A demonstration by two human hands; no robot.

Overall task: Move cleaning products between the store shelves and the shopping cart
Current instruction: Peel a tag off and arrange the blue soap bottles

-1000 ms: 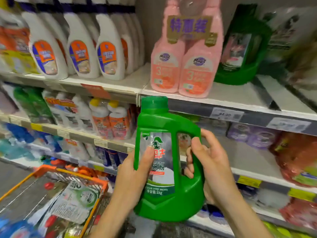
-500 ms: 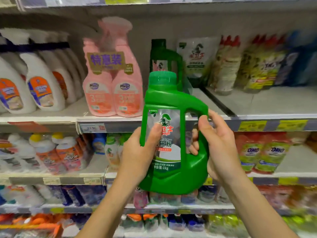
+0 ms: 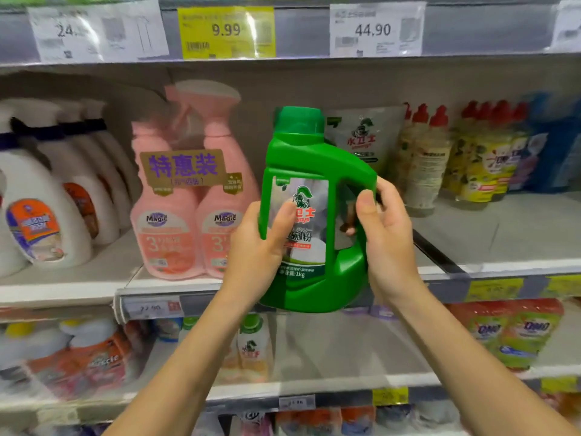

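Now I hold the green jug point(image 3: 314, 221) upright at the centre of the frame, in the air just in front of the middle shelf point(image 3: 509, 237); my left hand point(image 3: 257, 256) clasps its body, thumb pressed across the label, the other fingers hidden behind it; my right hand point(image 3: 390, 243) is wrapped round the handle, its fingers point(image 3: 385, 191) curled through the opening. The cart is out of view; so I judge this to be the shelving step, with the jug not yet set down. Behind it, between the pink spray bottles point(image 3: 188, 221) at centre left and the white pouch point(image 3: 361, 143) at upper centre, there seems to be a gap on the shelf; the next move, I think, calls for raising the base over the front lip, sliding it straight back without nudging the pink pair, then loosening both hands.
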